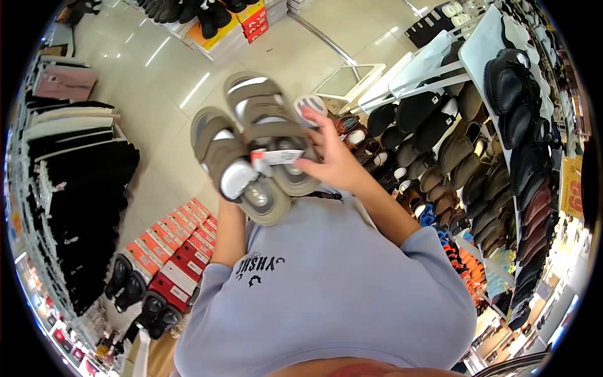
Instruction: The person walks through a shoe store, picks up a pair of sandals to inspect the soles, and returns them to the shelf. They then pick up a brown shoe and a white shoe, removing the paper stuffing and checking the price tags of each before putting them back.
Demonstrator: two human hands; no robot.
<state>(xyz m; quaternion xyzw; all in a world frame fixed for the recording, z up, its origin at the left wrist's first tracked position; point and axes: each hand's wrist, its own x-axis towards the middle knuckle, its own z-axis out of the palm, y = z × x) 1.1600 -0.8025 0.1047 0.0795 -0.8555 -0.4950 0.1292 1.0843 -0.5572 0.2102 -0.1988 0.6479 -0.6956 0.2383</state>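
a pair of brown sandals (270,125) is hovering side by side over the floor (169,81), soles down, with the heel ends lying nearest the person's body. a white and red tag (282,156) is stretching across the straps of the right-hand sandal. the right hand (330,154) is reaching in from the right side, its grip standing loose with fingers spreading apart and the thumb pointing at the tag. the left hand is hiding behind the left-hand sandal, only its forearm (228,232) showing clearly, so i am not able to tell how that grip is closing. below, a pale blue shirt (339,276) is filling the view. further out, black clothes (81,207) are hanging at left, red and orange shoe boxes (179,232) are standing nearby, and many shoes (461,147) are lining the rack at right.
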